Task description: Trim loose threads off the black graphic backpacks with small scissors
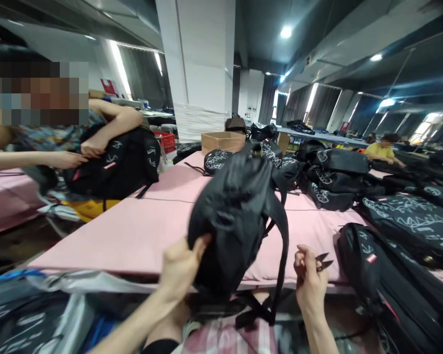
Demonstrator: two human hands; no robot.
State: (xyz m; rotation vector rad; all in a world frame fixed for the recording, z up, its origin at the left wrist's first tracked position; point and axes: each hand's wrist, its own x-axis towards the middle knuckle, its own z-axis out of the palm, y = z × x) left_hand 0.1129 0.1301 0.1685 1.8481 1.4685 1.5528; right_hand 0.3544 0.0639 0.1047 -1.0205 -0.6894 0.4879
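My left hand point(180, 268) grips the lower left side of a black backpack point(236, 206), fingers closed on its fabric. The backpack is held up over the near edge of the pink-covered table point(133, 231), its straps hanging down on the right. To the right of it, my right hand point(310, 270) is closed around small dark thread snips point(324, 262), whose two pointed blades stick out apart to the right. The snips do not touch the backpack.
Black backpacks with white line prints point(409, 221) lie piled along the right. A cardboard box point(222, 142) stands at the back. At left a co-worker's hands point(70, 158) handle another backpack point(121, 162). Printed bags point(25, 319) lie low at the front left.
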